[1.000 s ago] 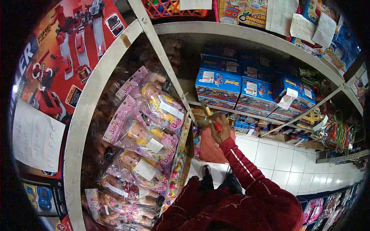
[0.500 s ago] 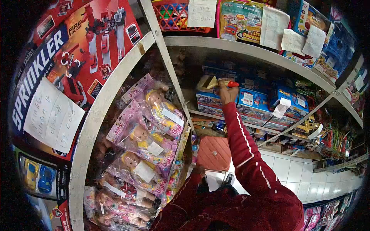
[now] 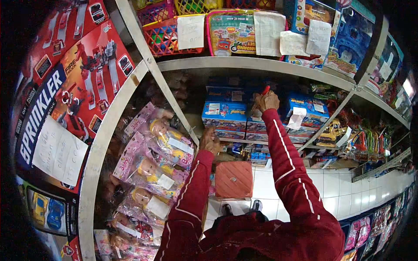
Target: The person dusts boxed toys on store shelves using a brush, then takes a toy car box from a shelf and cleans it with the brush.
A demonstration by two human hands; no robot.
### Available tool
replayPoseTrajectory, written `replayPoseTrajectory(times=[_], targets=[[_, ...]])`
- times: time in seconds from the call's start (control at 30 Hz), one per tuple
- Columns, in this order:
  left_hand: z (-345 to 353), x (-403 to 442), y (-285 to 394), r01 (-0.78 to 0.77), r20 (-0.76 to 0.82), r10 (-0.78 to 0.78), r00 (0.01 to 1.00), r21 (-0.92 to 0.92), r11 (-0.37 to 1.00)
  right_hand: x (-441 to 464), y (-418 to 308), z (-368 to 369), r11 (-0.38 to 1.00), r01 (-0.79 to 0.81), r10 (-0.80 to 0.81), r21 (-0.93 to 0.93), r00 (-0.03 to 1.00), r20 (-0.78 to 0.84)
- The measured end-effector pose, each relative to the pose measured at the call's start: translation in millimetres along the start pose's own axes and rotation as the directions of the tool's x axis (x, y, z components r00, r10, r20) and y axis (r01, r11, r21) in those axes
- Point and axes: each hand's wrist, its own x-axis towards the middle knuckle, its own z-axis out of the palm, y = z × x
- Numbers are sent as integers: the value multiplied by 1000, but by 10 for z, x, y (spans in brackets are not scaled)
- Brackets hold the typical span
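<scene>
My right hand [image 3: 266, 102] is closed around a small thing with a red end [image 3: 265, 90], in front of the blue toy boxes [image 3: 225, 109] on the middle shelf. Most of that thing is hidden by the fingers, so its kind does not show. My left hand [image 3: 210, 141] has its fingers curled in at the lower left corner of these boxes, by the shelf's front edge. Whatever it grips there is hidden. More blue boxes [image 3: 308, 108] stand to the right of my right hand, with a paper note [image 3: 297, 118] on them.
Bagged baby dolls [image 3: 167, 139] fill the shelf at left, behind a slanting metal upright [image 3: 170, 93]. A large red toy box [image 3: 87, 82] stands at far left. Baskets [image 3: 150, 41] and boxed toys line the upper shelf. A red stool [image 3: 234, 180] stands on the white-tiled floor.
My left hand has risen from beside the stool to the shelf's front edge. My right hand has turned, and the yellowish part of its thing, seen before at left, is largely out of sight.
</scene>
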Motion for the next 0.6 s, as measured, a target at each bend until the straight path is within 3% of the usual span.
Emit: replayPoseTrajectory(times=[0.03,0.1,0.13,0.17,0.27,0.3,0.33,0.4,0.47,0.5,0.6], targets=[[-46,88,19,-30,-38,33,999,86,996,34,-14,-89,999,18,-18,-34,1000,-11],[208,283,-458,-80,-176,80,981,6,997,49,-136,-222,986,20,-30,164,998,58],[141,303,-420,-68,-169,70,983,17,998,37,-219,-245,965,18,-44,261,994,95],[75,325,-383,-57,-161,61,985,28,998,2,-373,-199,974,66,-89,217,991,99],[45,371,-432,27,-124,-31,992,-35,999,-178,-769,202,928,-21,-60,372,977,204],[112,408,-579,88,-122,-110,986,-175,981,-324,-922,326,864,23,-83,503,992,97],[236,467,-804,145,-108,-187,976,-313,938,-384,-1019,551,879,10,-95,476,983,155],[200,450,-714,203,-95,-245,965,-320,926,-478,-1050,973,911,-15,-108,411,955,275],[-152,279,-35,205,-108,-210,972,-56,977,-566,-1038,802,924,-30,-100,381,943,317],[-174,261,4,202,-70,-204,977,-30,979,-617,-1019,668,931,-40,-92,363,937,338],[-185,332,43,139,-13,-139,990,17,990,-514,-712,203,977,55,-86,208,986,142]])
